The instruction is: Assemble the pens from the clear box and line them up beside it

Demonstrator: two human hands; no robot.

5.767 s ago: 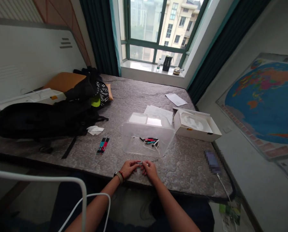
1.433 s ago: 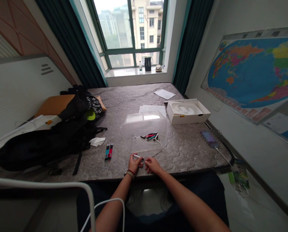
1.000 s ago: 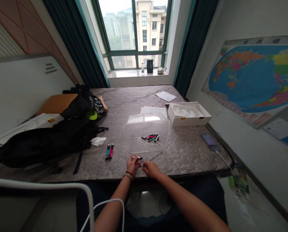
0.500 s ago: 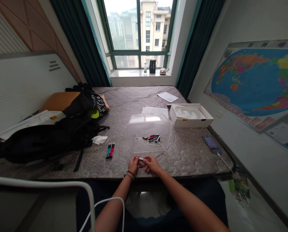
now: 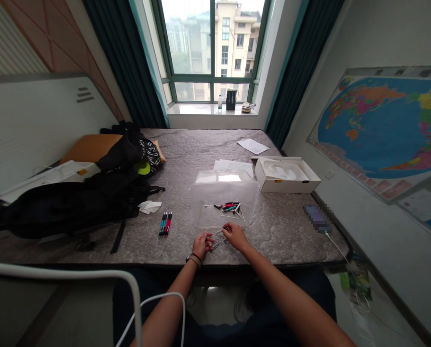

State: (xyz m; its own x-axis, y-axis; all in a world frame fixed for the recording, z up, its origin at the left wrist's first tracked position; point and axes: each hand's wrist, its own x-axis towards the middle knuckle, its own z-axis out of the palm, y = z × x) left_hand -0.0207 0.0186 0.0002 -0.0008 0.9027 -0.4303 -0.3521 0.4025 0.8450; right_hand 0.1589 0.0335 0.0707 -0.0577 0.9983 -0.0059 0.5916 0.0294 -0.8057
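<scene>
My right hand (image 5: 235, 236) pinches a small, thin white pen part (image 5: 219, 231) near the front edge of a clear plastic box (image 5: 198, 219). To its left, my left hand (image 5: 203, 245) has its fingers curled together; whatever may be in them is hidden. Inside the box lies a loose heap of pen parts (image 5: 230, 207), red, teal, black and white, with a few thin rods. Left of the box, several pens (image 5: 165, 224) with blue and red barrels lie side by side on the mattress.
A crumpled tissue (image 5: 150, 207) and a black backpack (image 5: 67, 207) lie at the left. Behind the clear box are paper sheets (image 5: 233, 166) and an open white box (image 5: 289, 185). A phone (image 5: 316, 219) with a cable lies at the right. A white tube rail (image 5: 56, 273) crosses the lower left.
My hands have moved apart. The right one has shifted right and forward towards the clear box with the white part; the left stays near the same place with fingers curled.
</scene>
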